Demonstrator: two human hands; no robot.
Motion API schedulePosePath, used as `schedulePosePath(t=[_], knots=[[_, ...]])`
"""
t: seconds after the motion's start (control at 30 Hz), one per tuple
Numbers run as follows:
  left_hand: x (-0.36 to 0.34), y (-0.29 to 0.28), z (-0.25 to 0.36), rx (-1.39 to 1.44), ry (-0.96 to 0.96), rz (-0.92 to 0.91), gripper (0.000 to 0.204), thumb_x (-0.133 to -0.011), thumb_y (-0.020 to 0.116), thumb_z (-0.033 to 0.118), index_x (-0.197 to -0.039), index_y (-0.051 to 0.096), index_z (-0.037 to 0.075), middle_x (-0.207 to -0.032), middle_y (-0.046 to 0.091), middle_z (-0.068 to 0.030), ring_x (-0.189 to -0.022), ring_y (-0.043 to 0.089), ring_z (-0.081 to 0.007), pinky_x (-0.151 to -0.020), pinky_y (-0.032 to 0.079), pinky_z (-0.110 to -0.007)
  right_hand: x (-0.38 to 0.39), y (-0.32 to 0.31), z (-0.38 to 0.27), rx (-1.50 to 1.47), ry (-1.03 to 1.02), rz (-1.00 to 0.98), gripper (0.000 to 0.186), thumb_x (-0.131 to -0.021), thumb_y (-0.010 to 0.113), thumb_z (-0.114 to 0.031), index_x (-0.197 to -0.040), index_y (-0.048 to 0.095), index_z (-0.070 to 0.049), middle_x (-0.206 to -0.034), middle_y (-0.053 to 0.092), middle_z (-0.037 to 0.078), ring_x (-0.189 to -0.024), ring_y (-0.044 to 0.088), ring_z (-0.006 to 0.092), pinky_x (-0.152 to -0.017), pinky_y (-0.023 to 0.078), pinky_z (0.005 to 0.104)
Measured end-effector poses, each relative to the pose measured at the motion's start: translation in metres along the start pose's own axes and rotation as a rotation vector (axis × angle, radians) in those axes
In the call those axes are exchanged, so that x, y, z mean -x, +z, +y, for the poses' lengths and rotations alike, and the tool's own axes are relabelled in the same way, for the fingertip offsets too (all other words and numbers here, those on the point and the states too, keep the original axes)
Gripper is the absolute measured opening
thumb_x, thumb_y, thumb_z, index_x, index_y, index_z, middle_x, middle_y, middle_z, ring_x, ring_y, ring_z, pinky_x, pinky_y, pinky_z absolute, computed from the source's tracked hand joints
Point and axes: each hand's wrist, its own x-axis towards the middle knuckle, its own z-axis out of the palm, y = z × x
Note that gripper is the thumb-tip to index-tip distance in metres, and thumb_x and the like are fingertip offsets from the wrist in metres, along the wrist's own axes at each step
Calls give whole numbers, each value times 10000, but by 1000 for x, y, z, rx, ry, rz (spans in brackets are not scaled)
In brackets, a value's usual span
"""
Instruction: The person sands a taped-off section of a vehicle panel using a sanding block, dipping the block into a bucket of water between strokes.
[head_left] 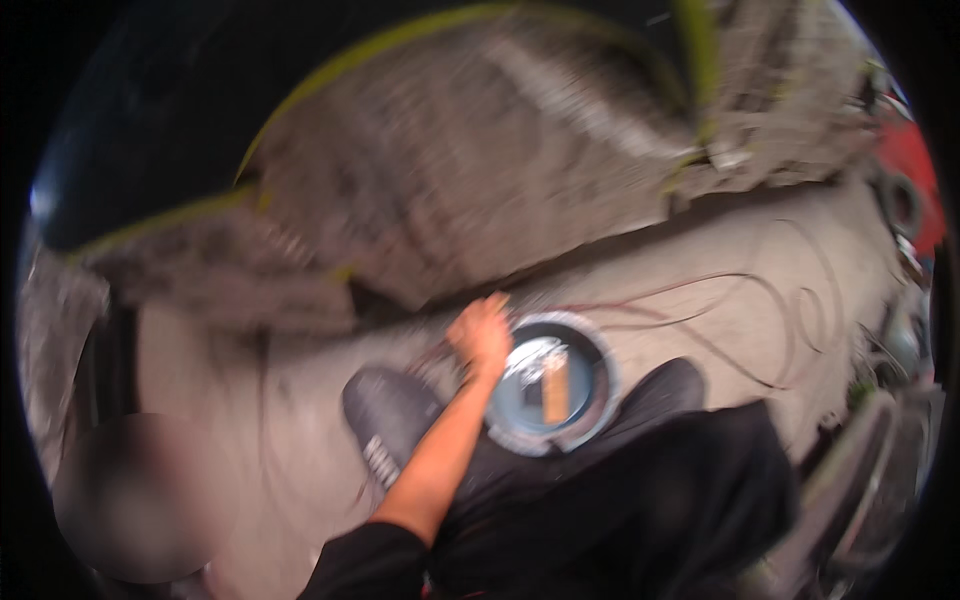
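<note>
My left hand [482, 335] reaches past the left rim of a round grey-blue bucket [497, 432]. Motion smears its fingers, so I cannot make out whether they hold anything. Inside the bucket lies a light brown rectangular block [556, 388], beside shiny liquid that reflects light. The bucket sits between my dark shoes, below a large upright surface covered in brownish-grey paper [430, 170] and edged with yellow-green tape. My right hand does not show; dark clothing fills the lower right.
A thin reddish hose [690, 318] loops over the pale concrete floor [640, 265] to the right of the bucket. Along the right edge stand a red object [912, 180] and assorted clutter. A blurred round patch covers the lower left.
</note>
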Motion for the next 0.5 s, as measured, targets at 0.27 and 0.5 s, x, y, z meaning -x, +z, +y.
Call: schedulePosePath(t=[0.27,0.5], knots=[[6,20,-1,88,-82,74,410,-1071,712,226,-1473,631,230,-1339,642,-91,-1326,592,-324,-1164,364,-582,-45,69,-29,-56,-360,1,340,-1089,735,-247,-1269,758,40,-1158,809,115,-1041,732,231,-973,590,376],[26,19,-11,156,-72,113,445,-1054,724,202,-1491,647,174,-1336,620,-108,-1314,584,-316,-1177,353,-572,-49,92,-31,-116,-471,-17,315,-1083,727,-217,-1259,757,42,-1145,807,120,-1014,734,248,-959,596,377]])
